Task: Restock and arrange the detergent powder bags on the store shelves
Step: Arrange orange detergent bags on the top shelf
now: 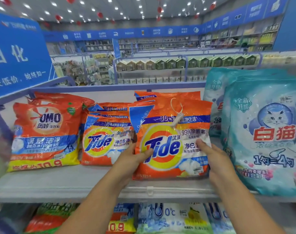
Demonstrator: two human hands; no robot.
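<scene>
A large orange Tide detergent bag (170,137) stands upright on the top shelf (86,181), leaning on more Tide bags behind it. My left hand (133,157) grips its lower left edge, thumb across the front. My right hand (211,156) holds its right edge, thumb on the front. A white tag on a yellow loop hangs on the bag's front. To its left stands a stack of smaller Tide bags (106,139).
Orange OMO bags (45,130) fill the shelf's left end. Big teal cat-brand bags (269,132) stand at the right, close to my right hand. Further detergent bags (174,218) sit on the shelf below. A blue sign (17,54) hangs at upper left.
</scene>
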